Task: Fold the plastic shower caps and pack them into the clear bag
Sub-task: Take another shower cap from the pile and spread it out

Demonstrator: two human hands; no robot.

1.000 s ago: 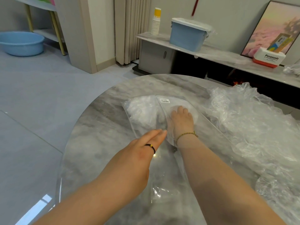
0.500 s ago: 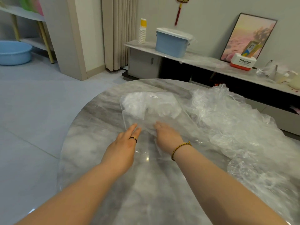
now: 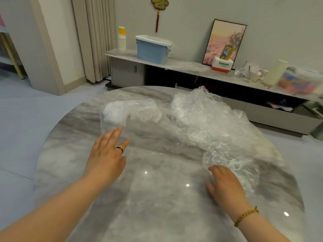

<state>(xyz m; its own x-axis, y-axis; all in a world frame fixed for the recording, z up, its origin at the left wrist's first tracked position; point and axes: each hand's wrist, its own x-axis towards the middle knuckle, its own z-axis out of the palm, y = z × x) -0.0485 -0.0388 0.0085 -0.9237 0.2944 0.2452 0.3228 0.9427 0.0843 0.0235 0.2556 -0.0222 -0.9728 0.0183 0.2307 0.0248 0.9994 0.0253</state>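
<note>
Clear plastic bag (image 3: 132,117) at 11 o'clock on grey marble bench (image 3: 157,198), folded caps (image 3: 113,110) inside — just released by the right grip (image 3: 227,186), now at 4 o'clock, fingers loose against a crumpled transparent shower cap (image 3: 232,165), pinching nothing. Left grip (image 3: 106,156) flat at the bag's near edge. Next fold due.

— Where's the clear bag (image 3: 132,123)?
— Flat on the tabletop (image 3: 157,198), left of the middle, toward the far side. The folded caps (image 3: 113,110) sit in its far end.
— And the loose shower caps (image 3: 209,123)?
— Heaped just right of it, from the far edge down to the near right.
— Behind that?
— A low shelf (image 3: 192,67) along the far wall, with a stack of cups (image 3: 122,40) left of a tub (image 3: 152,49).
</note>
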